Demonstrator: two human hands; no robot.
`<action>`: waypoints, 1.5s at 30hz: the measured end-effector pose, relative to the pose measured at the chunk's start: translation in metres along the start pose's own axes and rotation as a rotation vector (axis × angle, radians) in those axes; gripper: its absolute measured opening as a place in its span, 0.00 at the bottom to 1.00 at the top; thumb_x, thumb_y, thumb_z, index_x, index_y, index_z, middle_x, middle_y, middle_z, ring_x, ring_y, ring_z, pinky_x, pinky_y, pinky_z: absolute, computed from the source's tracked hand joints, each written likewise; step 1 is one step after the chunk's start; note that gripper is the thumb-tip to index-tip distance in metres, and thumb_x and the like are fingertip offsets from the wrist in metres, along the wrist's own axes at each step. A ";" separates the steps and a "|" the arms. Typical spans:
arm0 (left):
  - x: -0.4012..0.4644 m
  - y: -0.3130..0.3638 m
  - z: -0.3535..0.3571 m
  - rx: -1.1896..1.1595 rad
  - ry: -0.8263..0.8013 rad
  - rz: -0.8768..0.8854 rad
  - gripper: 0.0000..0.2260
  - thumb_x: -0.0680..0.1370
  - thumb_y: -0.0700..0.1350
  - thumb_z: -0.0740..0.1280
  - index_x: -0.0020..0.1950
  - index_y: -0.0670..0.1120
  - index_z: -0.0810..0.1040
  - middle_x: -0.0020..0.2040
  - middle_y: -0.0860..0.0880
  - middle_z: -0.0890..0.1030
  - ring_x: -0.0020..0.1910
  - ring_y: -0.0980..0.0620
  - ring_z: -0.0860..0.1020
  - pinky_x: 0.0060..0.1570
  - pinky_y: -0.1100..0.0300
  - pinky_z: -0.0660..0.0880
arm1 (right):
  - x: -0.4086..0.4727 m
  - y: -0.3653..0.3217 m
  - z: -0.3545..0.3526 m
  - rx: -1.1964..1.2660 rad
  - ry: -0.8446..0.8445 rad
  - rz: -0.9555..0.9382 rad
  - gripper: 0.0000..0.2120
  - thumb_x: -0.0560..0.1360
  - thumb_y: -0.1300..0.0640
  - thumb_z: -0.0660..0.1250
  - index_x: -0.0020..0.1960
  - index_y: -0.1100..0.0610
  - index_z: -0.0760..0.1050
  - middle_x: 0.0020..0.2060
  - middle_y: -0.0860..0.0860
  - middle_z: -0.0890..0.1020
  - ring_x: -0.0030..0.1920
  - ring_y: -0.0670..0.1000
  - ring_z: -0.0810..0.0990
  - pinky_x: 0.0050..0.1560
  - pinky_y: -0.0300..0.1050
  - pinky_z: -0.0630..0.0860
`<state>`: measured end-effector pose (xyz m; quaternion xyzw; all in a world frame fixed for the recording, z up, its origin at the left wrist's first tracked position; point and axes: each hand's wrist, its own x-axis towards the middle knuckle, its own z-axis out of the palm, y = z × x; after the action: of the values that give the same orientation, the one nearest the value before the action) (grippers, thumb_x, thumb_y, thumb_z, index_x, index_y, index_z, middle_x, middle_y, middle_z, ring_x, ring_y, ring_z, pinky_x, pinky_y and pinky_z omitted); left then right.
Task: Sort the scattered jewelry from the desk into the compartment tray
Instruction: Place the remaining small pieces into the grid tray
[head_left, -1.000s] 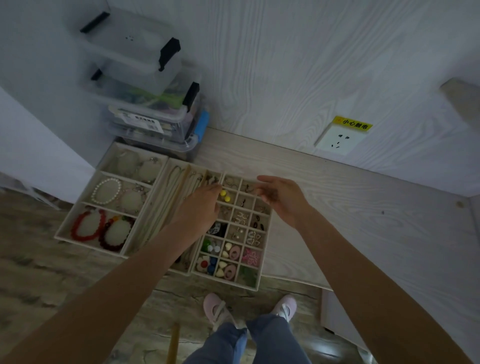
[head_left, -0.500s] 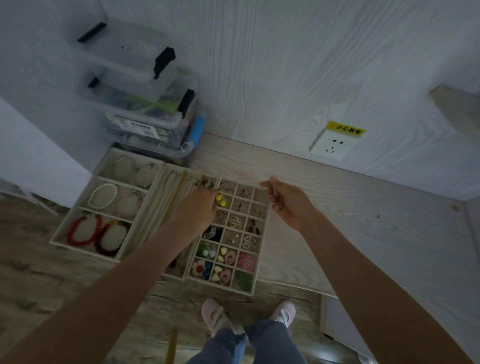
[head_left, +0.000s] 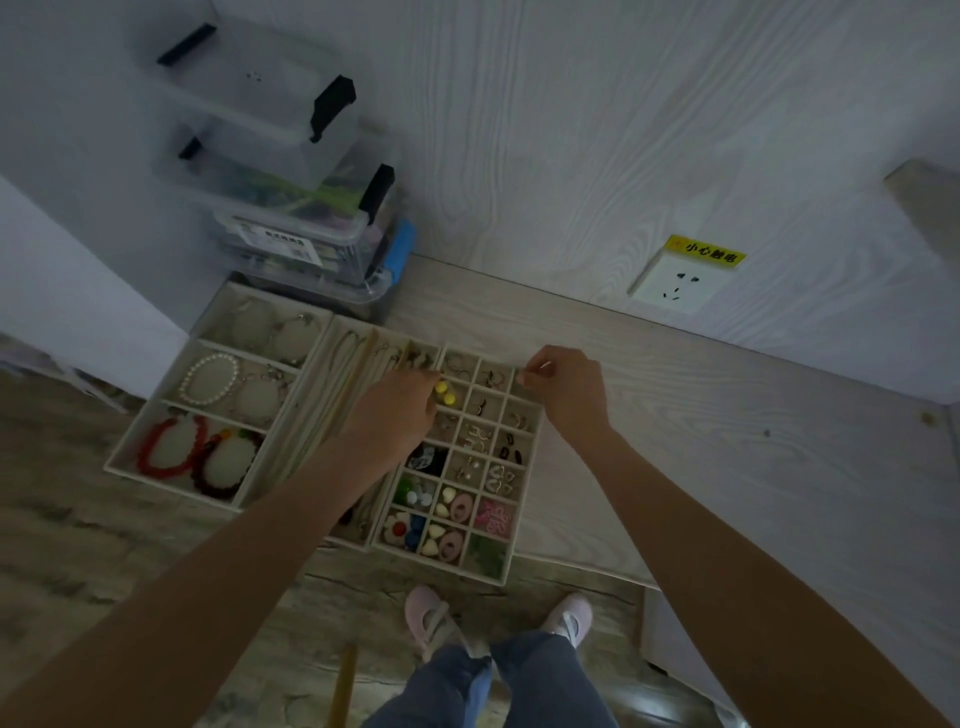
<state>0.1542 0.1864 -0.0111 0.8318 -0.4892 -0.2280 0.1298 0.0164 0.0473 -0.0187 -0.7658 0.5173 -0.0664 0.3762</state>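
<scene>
A: Containers. Grid tray (head_left: 525, 457) sits at the desk's (head_left: 675, 415) near edge, long axis running 12 to 6, slightly tipped toward 1. Contents by cell: yellow beads (head_left: 445, 393) near the top left; small metal earrings through the middle rows; pink clips (head_left: 461, 506), a white flower piece (head_left: 396, 526) and blue and green bits in the bottom rows.

B: Neighbours?

A: Touching its 9 o'clock side, a long-slot tray (head_left: 337, 384) with chains lying lengthwise, 12 to 6. Further to 9, a bracelet tray (head_left: 208, 343): pearl bracelet (head_left: 208, 378) in the middle row, red bracelet (head_left: 169, 447) and dark bracelet (head_left: 223, 462) at the near end. Stacked clear bins (head_left: 291, 208) stand at 11, against the wall.

B: Hands?

A: Left hand (head_left: 397, 410) lies over the seam between slot tray and grid tray, fingers curled down beside the yellow beads; whether it holds anything, cannot tell. Right hand (head_left: 569, 389) hovers at the grid tray's top right corner, thumb and forefinger pinching a thin pale piece (head_left: 535, 370), too small to identify, its long axis running roughly 9 to 3.
</scene>
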 end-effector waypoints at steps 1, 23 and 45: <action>0.000 0.000 0.000 0.006 0.000 0.002 0.15 0.79 0.39 0.60 0.66 0.42 0.73 0.52 0.42 0.80 0.49 0.45 0.79 0.50 0.52 0.77 | -0.002 0.000 0.003 -0.044 0.007 -0.002 0.03 0.72 0.58 0.70 0.45 0.56 0.81 0.39 0.51 0.81 0.40 0.49 0.79 0.37 0.39 0.72; 0.004 0.000 -0.004 0.094 -0.092 0.000 0.15 0.79 0.39 0.59 0.65 0.43 0.73 0.52 0.41 0.80 0.48 0.45 0.79 0.49 0.52 0.77 | -0.005 0.006 -0.013 -0.346 0.023 -0.058 0.09 0.77 0.54 0.63 0.53 0.50 0.81 0.54 0.51 0.77 0.52 0.52 0.78 0.42 0.40 0.66; 0.003 0.002 -0.008 0.109 -0.096 0.002 0.12 0.79 0.40 0.59 0.60 0.42 0.76 0.48 0.42 0.81 0.43 0.47 0.79 0.44 0.55 0.77 | -0.010 0.005 -0.004 -0.601 0.108 -0.188 0.10 0.79 0.55 0.59 0.50 0.57 0.78 0.47 0.53 0.77 0.43 0.55 0.78 0.37 0.42 0.66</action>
<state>0.1579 0.1831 -0.0045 0.8253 -0.5072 -0.2407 0.0608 0.0061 0.0528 -0.0165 -0.8824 0.4600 0.0144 0.0973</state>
